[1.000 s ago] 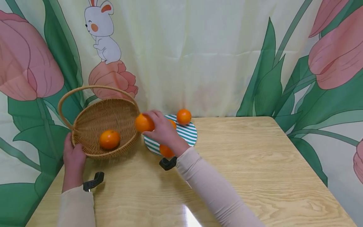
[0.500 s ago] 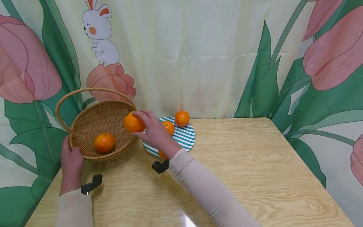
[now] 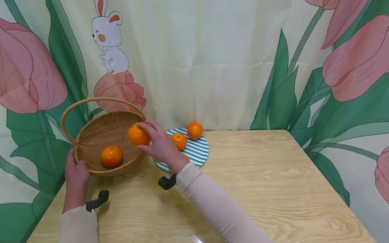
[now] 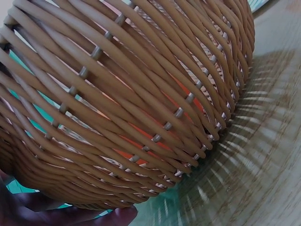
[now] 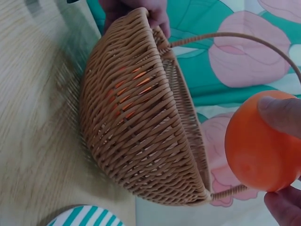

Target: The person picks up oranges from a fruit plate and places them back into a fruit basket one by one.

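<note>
A brown wicker basket [image 3: 104, 126] with an arched handle stands at the table's left, its opening tilted toward me. One orange [image 3: 111, 156] lies inside it. My left hand [image 3: 77, 173] grips the basket's left rim, thumb at the near side; in the left wrist view the woven wall fills most of the picture. With thumb and fingers my right hand [image 3: 162, 143] holds another orange [image 3: 138, 134] over the basket's right side. The right wrist view shows this held orange [image 5: 261, 141] above the rim level, beside the handle.
Right of the basket, a round green-and-white striped mat [image 3: 199, 152] bears an orange [image 3: 195, 130] at the back and another orange [image 3: 179, 141] in front of it. A further one is mostly hidden behind my right wrist. A printed curtain [image 3: 225, 67] hangs behind the wooden table [image 3: 258, 179].
My right hand has carried its orange leftward from beside the basket's right rim to over the opening. The left hand keeps its grip on the rim.
</note>
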`<state>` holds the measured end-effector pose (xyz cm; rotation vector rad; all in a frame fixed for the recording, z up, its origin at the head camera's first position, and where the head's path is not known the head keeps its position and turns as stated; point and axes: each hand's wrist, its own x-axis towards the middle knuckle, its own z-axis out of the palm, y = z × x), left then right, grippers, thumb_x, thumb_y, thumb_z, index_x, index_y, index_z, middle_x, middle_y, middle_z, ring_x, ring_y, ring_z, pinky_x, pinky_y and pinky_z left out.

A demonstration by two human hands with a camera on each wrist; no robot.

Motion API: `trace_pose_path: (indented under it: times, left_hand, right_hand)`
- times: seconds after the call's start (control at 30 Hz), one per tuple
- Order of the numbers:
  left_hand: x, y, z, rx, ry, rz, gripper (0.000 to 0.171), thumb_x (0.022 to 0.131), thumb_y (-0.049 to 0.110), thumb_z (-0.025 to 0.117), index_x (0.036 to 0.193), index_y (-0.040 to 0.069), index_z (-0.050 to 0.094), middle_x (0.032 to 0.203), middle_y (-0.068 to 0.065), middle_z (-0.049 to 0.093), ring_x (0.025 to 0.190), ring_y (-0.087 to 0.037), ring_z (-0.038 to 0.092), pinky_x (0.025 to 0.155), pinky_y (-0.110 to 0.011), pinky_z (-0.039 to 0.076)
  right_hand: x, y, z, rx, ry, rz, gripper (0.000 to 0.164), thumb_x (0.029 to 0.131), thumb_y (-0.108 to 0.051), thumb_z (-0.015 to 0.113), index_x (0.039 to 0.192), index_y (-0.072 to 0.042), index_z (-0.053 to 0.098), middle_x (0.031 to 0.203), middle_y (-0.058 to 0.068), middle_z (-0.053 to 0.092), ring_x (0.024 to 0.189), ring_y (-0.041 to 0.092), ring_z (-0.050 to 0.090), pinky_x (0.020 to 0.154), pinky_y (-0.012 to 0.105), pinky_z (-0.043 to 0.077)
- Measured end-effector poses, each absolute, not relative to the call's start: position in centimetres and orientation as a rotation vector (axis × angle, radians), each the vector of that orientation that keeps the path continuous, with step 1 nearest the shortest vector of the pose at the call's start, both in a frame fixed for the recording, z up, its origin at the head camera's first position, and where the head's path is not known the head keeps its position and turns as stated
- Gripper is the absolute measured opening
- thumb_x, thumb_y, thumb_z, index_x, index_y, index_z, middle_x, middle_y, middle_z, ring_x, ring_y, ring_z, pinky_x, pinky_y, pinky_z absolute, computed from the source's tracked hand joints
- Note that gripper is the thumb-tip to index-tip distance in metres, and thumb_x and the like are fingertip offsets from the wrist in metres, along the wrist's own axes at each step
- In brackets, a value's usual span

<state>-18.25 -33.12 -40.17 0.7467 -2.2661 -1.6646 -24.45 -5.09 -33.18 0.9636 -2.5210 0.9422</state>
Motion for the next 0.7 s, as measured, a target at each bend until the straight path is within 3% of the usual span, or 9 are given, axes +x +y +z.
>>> trace_pose_path:
  times: [0.7]
  left_hand:
    - [-18.4, -33.4, -40.5, 0.764, -2.263, -1.664, 0.063, 0.100, 0.021, 0.019, 0.154, 0.040, -0.007, 0.164, -0.002, -0.002, 0.146, -0.035, 0.018, 0.114, -0.055, 0.026]
  right_hand:
    - [-24.2, -6.9, -34.2, 1.005, -2.553, 0.978, 0.066, 0.085, -0.035, 0.073, 0.143, -0.028, 0.044, 0.150, 0.006, 0.038, 0.109, 0.020, 0.062, 0.092, 0.023, 0.052]
